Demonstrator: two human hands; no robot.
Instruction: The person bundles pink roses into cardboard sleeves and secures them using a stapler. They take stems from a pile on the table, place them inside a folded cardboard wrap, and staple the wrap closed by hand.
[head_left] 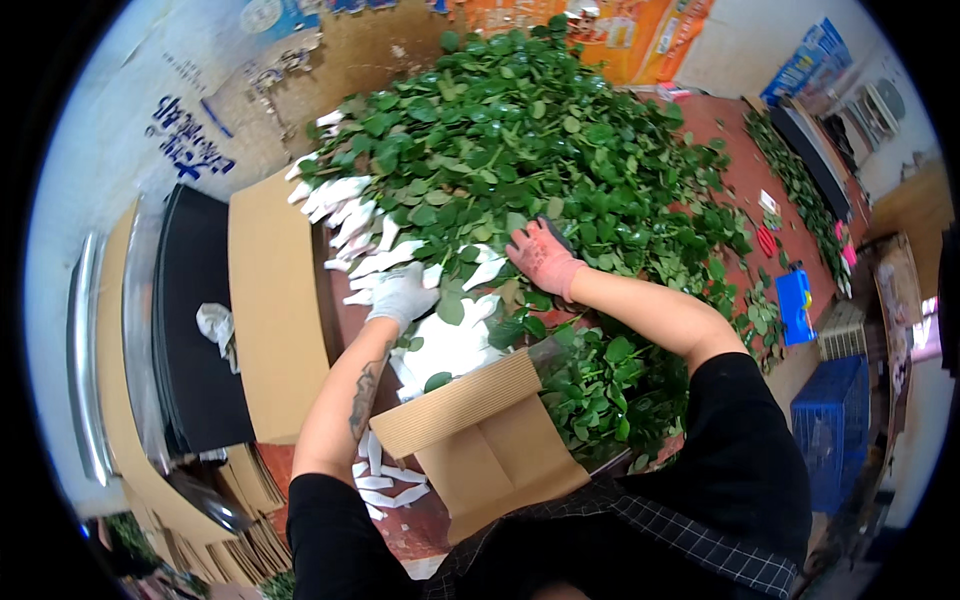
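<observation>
My left hand (pixel 402 295), in a pale grey work glove, is at the left side of a big heap of leafy green stems (pixel 520 120). Its fingers are bent among the white-wrapped ends (pixel 350 215) of the stems; what lies under them is hidden. Farther right, my right hand (pixel 545 257), in a pink glove with dark patches, rests on the leaves with its fingers apart. Between my arms lies a pile of white wrapped pieces (pixel 450 340). Close to my body, a sheet of corrugated brown cardboard (pixel 480 400) partly covers leafy stems.
A tall cardboard panel (pixel 275 310) and black sheets (pixel 200 320) stand at the left. More white pieces (pixel 390 485) lie on the red table near my left arm. On the right are red scissors (pixel 766 240), a blue item (pixel 795 306) and a blue crate (pixel 830 430).
</observation>
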